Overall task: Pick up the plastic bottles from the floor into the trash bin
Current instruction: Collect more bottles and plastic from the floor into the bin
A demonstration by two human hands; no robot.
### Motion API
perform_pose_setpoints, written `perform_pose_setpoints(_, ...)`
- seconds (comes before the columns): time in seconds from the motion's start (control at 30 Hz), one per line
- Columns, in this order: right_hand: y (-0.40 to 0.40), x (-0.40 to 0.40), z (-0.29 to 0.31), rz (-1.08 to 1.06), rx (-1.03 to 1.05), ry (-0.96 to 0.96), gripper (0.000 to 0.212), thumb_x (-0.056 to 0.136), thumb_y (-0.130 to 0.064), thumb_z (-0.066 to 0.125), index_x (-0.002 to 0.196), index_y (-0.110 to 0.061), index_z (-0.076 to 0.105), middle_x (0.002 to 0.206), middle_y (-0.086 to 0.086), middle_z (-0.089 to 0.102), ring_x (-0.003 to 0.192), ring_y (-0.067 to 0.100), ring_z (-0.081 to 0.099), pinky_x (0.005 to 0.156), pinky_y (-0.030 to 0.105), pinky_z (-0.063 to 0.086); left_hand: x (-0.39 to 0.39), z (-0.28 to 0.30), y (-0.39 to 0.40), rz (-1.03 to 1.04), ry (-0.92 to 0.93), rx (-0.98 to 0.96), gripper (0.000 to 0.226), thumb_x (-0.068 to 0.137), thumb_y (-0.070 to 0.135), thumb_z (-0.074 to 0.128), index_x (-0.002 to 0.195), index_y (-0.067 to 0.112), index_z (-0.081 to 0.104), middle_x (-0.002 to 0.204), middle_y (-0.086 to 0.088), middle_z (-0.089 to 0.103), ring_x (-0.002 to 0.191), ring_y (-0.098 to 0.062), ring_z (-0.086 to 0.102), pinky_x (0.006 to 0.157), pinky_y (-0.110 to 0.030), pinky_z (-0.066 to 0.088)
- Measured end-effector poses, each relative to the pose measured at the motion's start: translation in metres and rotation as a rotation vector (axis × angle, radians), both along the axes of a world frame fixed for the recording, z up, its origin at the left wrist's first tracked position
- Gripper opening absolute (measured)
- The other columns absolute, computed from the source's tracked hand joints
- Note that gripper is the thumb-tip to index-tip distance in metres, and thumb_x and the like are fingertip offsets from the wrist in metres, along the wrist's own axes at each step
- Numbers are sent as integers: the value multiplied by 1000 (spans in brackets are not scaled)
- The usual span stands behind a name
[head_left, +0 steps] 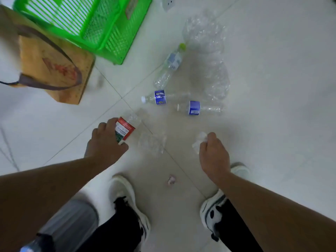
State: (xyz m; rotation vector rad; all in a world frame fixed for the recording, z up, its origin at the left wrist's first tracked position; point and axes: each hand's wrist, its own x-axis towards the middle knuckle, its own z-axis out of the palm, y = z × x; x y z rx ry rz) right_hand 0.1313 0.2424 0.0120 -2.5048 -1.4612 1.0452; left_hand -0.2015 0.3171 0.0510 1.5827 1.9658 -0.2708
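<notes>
My left hand (pixel 106 140) grips a clear bottle with a red and green label (pixel 126 128), held just above the floor. My right hand (pixel 213 153) is closed on a crumpled clear bottle (pixel 199 141). Another crushed clear bottle (pixel 151 142) lies between my hands. Further out lie two blue-labelled bottles (pixel 160 97) (pixel 199 107), a bottle with a green cap (pixel 171 65), and two large crumpled clear bottles (pixel 203 30) (pixel 217 82). The green slatted bin (pixel 109 42) stands at the upper left.
A brown paper bag (pixel 52 70) with dark handles stands left of the bin. My two white shoes (pixel 127 195) (pixel 214 210) are planted on the pale tiled floor. A small pink scrap (pixel 171 179) lies between them.
</notes>
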Motion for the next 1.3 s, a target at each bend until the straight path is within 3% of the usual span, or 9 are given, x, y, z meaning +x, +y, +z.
perform_pose_setpoints(0.2, 29, 52, 124, -4, -46, 32, 39, 91, -56, 59, 112, -25, 47, 105, 5, 65, 94, 33, 64, 76, 39, 46, 38, 110, 5, 107, -36, -21, 86, 71, 32, 83, 145, 32, 40, 117, -1, 52, 109, -29, 51, 88, -53, 54)
perform_pose_setpoints(0.33, 38, 84, 180, 70, -27, 10, 43, 89, -64, 59, 112, -29, 49, 101, 2, 59, 90, 31, 62, 78, 42, 51, 67, 159, -4, 163, -74, -49, 80, 71, 31, 80, 141, 34, 41, 114, 1, 51, 108, -28, 53, 90, -53, 55)
perform_pose_setpoints(0.5, 53, 107, 219, 129, -26, 51, 48, 87, -72, 52, 112, -30, 51, 102, -3, 58, 93, 26, 63, 81, 42, 54, 95, 194, -7, 179, -94, -61, 78, 71, 29, 83, 139, 30, 45, 111, 0, 54, 104, -27, 57, 86, -47, 55)
perform_pose_setpoints(0.63, 64, 116, 232, 220, 2, 21, 51, 86, -75, 49, 112, -32, 48, 100, -6, 54, 88, 22, 60, 72, 38, 48, 113, 205, -5, 223, -117, -70, 77, 71, 31, 85, 137, 29, 47, 108, 3, 52, 99, -24, 60, 81, -40, 53)
perform_pose_setpoints(0.77, 73, 118, 236, 312, 68, -47, 55, 86, -73, 50, 119, -28, 47, 106, -3, 48, 86, 25, 59, 70, 39, 53, 125, 202, 9, 234, -146, -72, 76, 72, 33, 84, 137, 28, 47, 112, 1, 51, 99, -24, 62, 84, -44, 59)
perform_pose_setpoints(0.9, 85, 108, 222, 348, 89, -113, 53, 89, -72, 50, 116, -26, 52, 106, -3, 49, 89, 24, 60, 70, 40, 56, 127, 179, 31, 204, -199, -75, 80, 75, 34, 87, 142, 27, 45, 117, -1, 52, 104, -23, 61, 83, -40, 57)
perform_pose_setpoints(1.03, 105, 86, 176, 379, 156, -178, 54, 90, -68, 55, 120, -23, 57, 109, -2, 51, 96, 23, 59, 68, 37, 56, 112, 137, 49, 144, -210, -89, 83, 75, 39, 85, 146, 30, 42, 118, 0, 52, 107, -25, 60, 93, -48, 58)
perform_pose_setpoints(1.2, 143, 62, 42, 606, 122, -235, 56, 94, -61, 55, 133, -22, 60, 125, 4, 58, 111, 28, 60, 81, 42, 58, 73, 26, 61, -37, -126, -42, 84, 75, 47, 83, 145, 32, 40, 117, 3, 50, 108, -22, 58, 86, -42, 58)
perform_pose_setpoints(1.3, 148, 51, -54, 748, 63, -274, 58, 96, -59, 53, 141, -22, 55, 130, 7, 60, 115, 31, 59, 91, 44, 53, 53, -55, 62, -38, -117, -19, 87, 76, 47, 86, 148, 30, 41, 117, 6, 49, 110, -20, 58, 88, -43, 60)
